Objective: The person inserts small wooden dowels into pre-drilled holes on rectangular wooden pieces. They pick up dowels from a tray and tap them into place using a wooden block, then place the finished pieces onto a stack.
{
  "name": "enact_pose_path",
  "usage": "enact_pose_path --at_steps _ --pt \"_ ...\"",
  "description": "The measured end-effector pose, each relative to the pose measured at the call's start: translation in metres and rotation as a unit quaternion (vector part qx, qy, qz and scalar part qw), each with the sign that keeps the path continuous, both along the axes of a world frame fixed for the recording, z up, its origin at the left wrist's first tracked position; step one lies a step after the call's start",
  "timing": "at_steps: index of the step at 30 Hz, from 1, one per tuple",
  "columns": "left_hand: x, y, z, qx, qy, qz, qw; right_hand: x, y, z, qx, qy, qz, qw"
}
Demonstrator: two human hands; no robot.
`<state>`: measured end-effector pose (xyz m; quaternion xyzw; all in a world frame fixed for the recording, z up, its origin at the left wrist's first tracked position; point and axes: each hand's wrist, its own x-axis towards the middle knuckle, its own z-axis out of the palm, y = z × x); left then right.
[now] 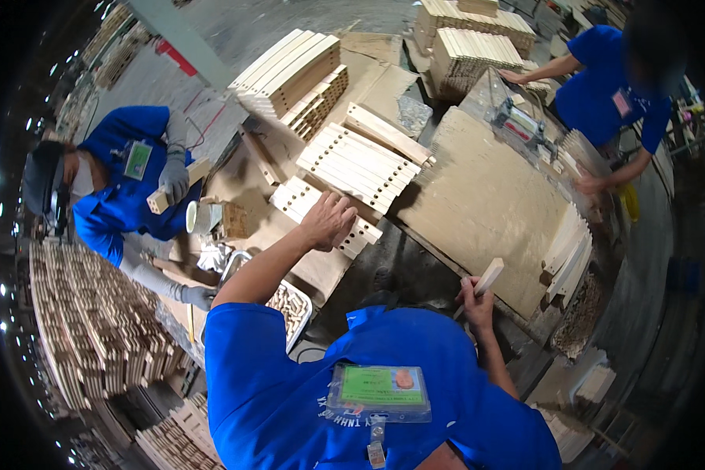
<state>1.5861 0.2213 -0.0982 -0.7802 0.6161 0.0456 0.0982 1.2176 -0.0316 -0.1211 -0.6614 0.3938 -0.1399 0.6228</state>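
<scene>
Head view: one wooden slat (pixel 484 280) in right hand (pixel 475 304).

Slat stack (pixel 321 210) left of board (pixel 478 207).

workbench (pixel 478 211): stacked drilled wooden slats (pixel 360 164), metal tray of dowels (pixel 294 305), cardboard sheet (pixel 384 86).
</scene>
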Motion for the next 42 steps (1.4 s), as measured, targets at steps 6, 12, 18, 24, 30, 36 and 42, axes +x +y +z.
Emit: enact_pose_path --at_steps 6,12,18,24,30,36,42 --pt "0.002 -0.009 -0.013 -0.047 0.069 -0.009 0.997 -0.007 0.000 -0.024 0.032 0.016 -0.044 0.998" --pt "-0.019 -0.029 0.020 0.033 0.120 0.010 0.992 -0.014 -0.007 -0.008 -0.051 0.039 -0.053 0.997" --pt "-0.096 -0.108 0.079 -0.185 0.400 0.037 0.897 -0.038 -0.025 -0.009 0.070 0.049 -0.149 0.985" --pt "-0.174 -0.217 0.039 -0.268 0.485 0.035 0.832 -0.065 -0.055 0.023 -0.046 0.048 -0.137 0.988" --pt "-0.268 -0.322 0.047 -0.296 0.479 -0.064 0.824 -0.112 -0.121 0.049 -0.243 -0.022 -0.140 0.960" --pt "-0.315 -0.378 0.006 -0.236 0.458 -0.070 0.854 -0.139 -0.177 0.037 -0.144 0.032 -0.011 0.989" --pt "-0.344 -0.409 -0.008 -0.197 0.530 0.017 0.824 -0.158 -0.209 -0.002 -0.254 0.068 -0.021 0.964"
